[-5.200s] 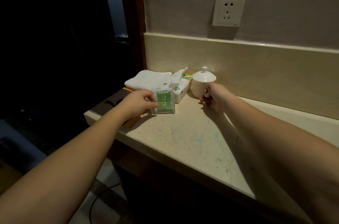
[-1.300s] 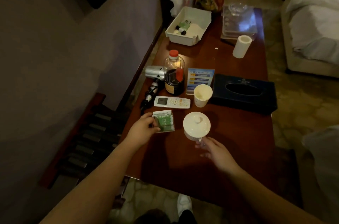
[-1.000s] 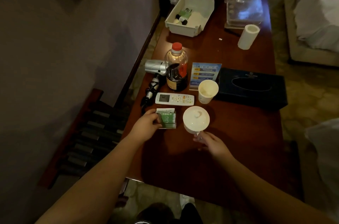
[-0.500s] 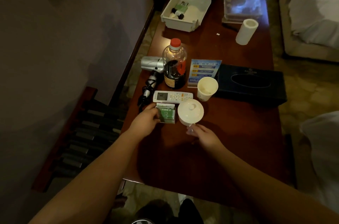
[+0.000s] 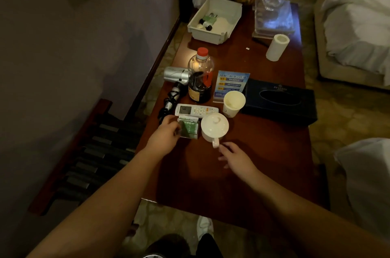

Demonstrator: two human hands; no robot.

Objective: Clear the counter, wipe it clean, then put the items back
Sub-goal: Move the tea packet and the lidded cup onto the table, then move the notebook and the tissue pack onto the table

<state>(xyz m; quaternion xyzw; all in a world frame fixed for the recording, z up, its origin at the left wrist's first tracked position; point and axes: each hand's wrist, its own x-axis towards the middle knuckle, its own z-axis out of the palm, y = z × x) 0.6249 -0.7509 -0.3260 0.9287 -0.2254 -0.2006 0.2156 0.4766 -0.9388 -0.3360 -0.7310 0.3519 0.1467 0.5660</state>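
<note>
A white lidded mug (image 5: 214,127) stands on the dark wooden table (image 5: 221,177), its handle pointing toward me. Just left of it, a stack of green-and-white packets (image 5: 190,129) lies flat on the table. My left hand (image 5: 165,136) grips the packets' left edge, fingers curled over it. My right hand (image 5: 234,157) hovers just below the mug's handle, slightly apart from it, fingers relaxed and holding nothing.
Behind the packets lie a white remote (image 5: 197,110), a paper cup (image 5: 233,103), a dark bottle with a red cap (image 5: 199,80), a hair dryer (image 5: 175,80), a sign card (image 5: 231,84) and a black tissue box (image 5: 280,101). Farther back stand a white tray (image 5: 215,19) and a paper roll (image 5: 276,46). A bed (image 5: 358,25) is at the right.
The mug and packets have come from the stone counter to the wooden table. In the last half second my right hand let go of the mug's handle and drew back.
</note>
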